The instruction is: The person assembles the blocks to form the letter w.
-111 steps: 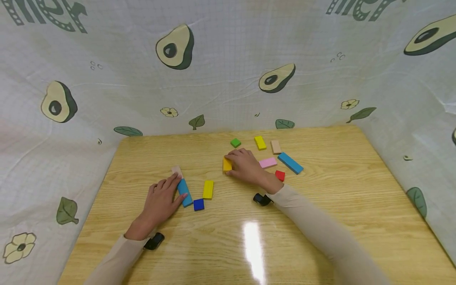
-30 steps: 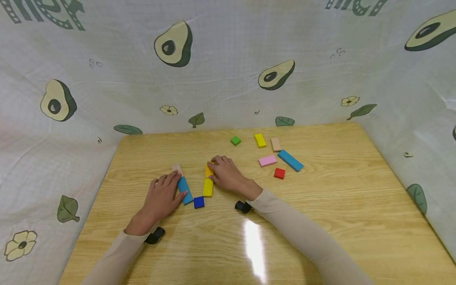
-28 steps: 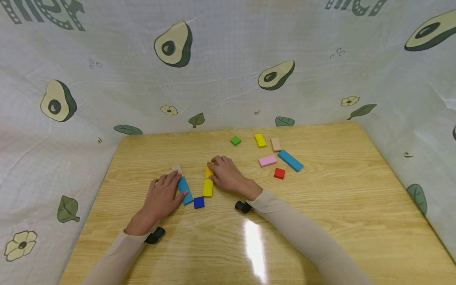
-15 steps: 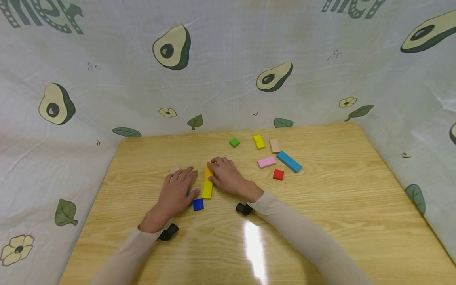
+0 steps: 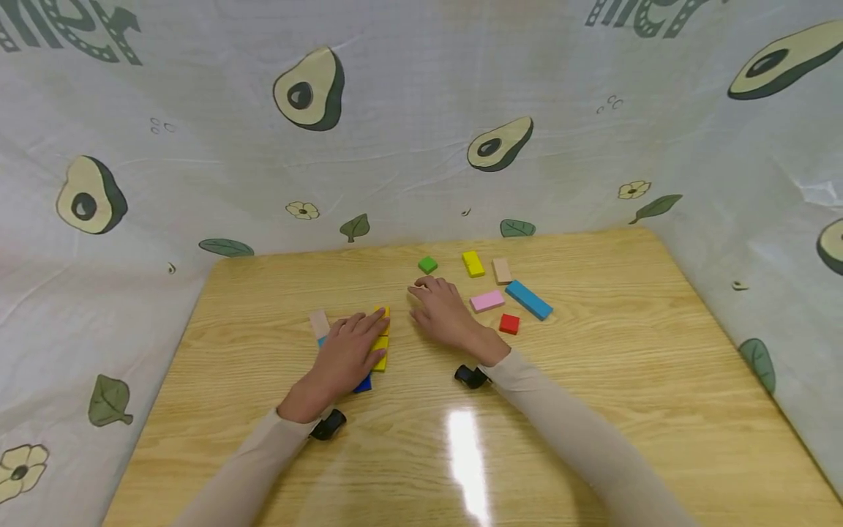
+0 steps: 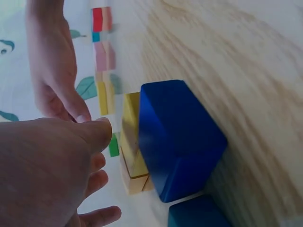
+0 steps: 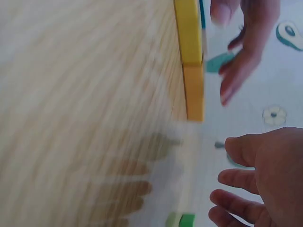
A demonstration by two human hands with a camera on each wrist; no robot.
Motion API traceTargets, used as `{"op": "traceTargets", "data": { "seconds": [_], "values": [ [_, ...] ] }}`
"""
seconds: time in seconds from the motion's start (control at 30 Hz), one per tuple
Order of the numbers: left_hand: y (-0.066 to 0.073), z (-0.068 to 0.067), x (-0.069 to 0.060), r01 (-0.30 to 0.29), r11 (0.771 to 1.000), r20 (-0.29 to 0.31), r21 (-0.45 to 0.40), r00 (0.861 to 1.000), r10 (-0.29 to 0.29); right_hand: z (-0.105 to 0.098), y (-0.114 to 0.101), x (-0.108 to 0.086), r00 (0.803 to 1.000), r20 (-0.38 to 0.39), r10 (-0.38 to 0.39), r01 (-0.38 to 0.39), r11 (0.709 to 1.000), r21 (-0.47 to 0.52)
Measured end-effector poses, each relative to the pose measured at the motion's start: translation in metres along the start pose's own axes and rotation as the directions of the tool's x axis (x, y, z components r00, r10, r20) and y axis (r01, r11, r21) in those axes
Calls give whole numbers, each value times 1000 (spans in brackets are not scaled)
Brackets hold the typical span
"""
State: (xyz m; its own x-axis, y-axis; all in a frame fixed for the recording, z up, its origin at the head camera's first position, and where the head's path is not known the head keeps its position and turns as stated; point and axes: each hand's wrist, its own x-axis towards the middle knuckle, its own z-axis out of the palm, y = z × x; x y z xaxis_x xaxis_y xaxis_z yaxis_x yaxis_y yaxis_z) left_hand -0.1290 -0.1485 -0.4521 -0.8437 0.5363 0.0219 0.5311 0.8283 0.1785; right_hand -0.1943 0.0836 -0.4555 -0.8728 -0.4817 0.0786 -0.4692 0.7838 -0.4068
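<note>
My left hand (image 5: 345, 359) hovers over or rests on a small group of blocks, its fingers stretched out to the orange-yellow block (image 5: 384, 329) and the yellow block (image 5: 380, 363) joined end to end. Partly covered by that hand are a dark blue block (image 5: 364, 383), large in the left wrist view, and a light blue block (image 5: 321, 342) that continues from a pale wooden block (image 5: 319, 323). To the right, my right hand (image 5: 444, 315) is loosely bent above the table and holds nothing. In the right wrist view the orange-yellow block (image 7: 194, 92) stands apart from its fingers.
Beyond the right hand lie a green block (image 5: 428, 265), a yellow block (image 5: 473, 263), a tan block (image 5: 502, 271), a pink block (image 5: 487, 301), a long blue block (image 5: 529, 300) and a red block (image 5: 509, 324). A printed cloth (image 5: 408, 146) encloses the wooden table (image 5: 566, 380).
My right hand brought the orange-yellow block left against the yellow one, then let go and drew back right. My left hand moved right from the light blue block to the yellow pair.
</note>
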Motion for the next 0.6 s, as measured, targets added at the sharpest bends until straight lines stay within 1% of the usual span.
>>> {"op": "traceTargets", "data": {
  "seconds": [0.13, 0.37, 0.6],
  "values": [
    [0, 2, -1, -20, 1000, 9, 22, 1000, 20, -5, 15, 1, 1000, -16, 26, -26, 1000, -13],
    [1, 5, -2, -18, 999, 36, 28, 999, 17, -14, 33, 6, 998, -24, 61, -61, 998, -10],
    [1, 6, -5, -25, 999, 18, 26, 1000, 25, -15, 42, 16, 997, -18, 77, -78, 996, -46]
  ]
}}
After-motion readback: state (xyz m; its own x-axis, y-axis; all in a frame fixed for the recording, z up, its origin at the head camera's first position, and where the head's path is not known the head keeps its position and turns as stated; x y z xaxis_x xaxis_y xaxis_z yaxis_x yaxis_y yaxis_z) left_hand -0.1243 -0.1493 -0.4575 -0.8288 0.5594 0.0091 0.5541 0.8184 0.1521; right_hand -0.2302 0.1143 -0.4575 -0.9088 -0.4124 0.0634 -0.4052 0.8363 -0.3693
